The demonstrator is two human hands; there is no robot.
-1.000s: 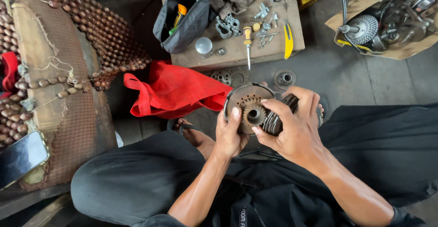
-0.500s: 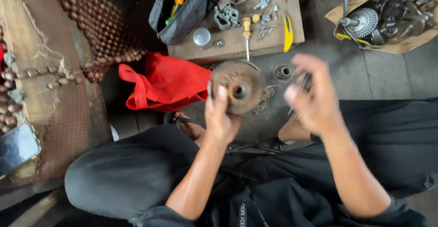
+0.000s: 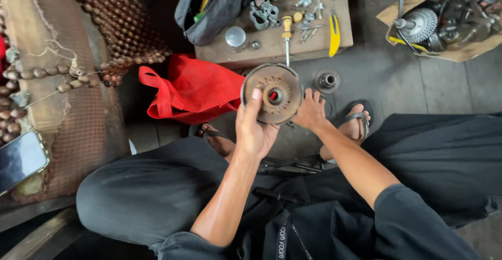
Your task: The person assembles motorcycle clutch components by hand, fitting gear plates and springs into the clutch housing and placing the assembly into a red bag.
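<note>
Grey concrete floor [image 3: 397, 77], stained and dusty, with a low wooden table [image 3: 272, 45] strewn with small metal parts, a screwdriver [image 3: 286, 35] and a yellow-handled tool [image 3: 334, 35]. Round rusty metal disc [image 3: 273, 94], flat-faced with a toothed hub and a red-centred bore, held upright above the floor in front of the crossed legs, just right of a crumpled red cloth bag [image 3: 196, 90]. Left hand [image 3: 253, 129] cupped under the disc's lower left edge, thumb laid on the face, fingers wrapped behind the rim. Right hand [image 3: 311, 111] low by the disc's right edge, fingers spread toward the floor; touching the disc or not, cannot tell. Gripped by one hand only, so likely to tip or slip from greasy skin and fall onto the bare foot in a sandal [image 3: 358, 121] or the small ring-shaped part [image 3: 328, 80] lying nearby. Rust and sharp teeth apt to nick fingertips. Beaded wooden mat [image 3: 120, 25] at left, bumpy and brown; dark phone [image 3: 21, 160] resting there.
</note>
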